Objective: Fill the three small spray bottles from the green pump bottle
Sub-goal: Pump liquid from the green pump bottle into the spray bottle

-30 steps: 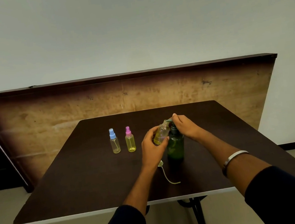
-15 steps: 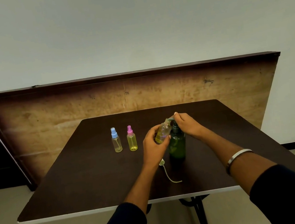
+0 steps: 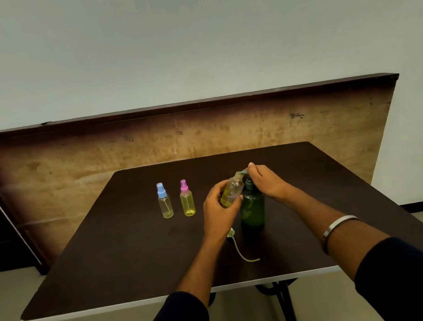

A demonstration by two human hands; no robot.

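The left hand is gripping the tilted open spray bottle under the green pump bottle nozzle while the right hand is pressing the pump, risking spillage if the mouth slips aside.

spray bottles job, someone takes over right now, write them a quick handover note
Left hand: holds the uncapped spray bottle tilted, its mouth at the pump spout.
Right hand: on the pump head of the green pump bottle, which stands on the table.
Its spray cap with tube lies near the front.
Blue-capped bottle and pink-capped bottle stand capped at left, both holding yellow liquid.
Left: finish filling, recap.
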